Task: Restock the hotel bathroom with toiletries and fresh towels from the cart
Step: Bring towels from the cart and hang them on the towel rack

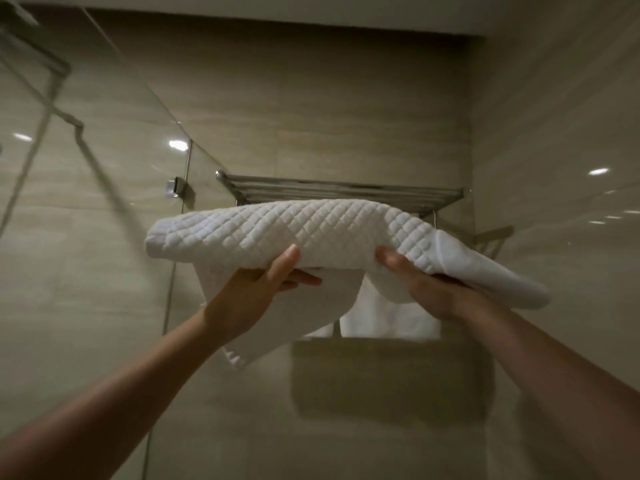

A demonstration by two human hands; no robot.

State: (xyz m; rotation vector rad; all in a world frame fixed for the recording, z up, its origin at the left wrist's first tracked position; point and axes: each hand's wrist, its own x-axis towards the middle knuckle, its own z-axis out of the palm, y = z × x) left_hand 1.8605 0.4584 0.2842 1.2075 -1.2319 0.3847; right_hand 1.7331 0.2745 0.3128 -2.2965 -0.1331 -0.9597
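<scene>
Tiled bathroom wall, chrome rack; folded white towel in grip of left hand, right hand

The towel is white cloth with a raised, quilted diamond weave, matt and soft-looking, and its right end is plainer and smoother. The rack is polished metal bars with a bright sheen, as is the small clamp on the glass, which is clear, smooth and reflective. The wall is glossy beige tile with faint stone-like streaks, catching spots of light.
</scene>
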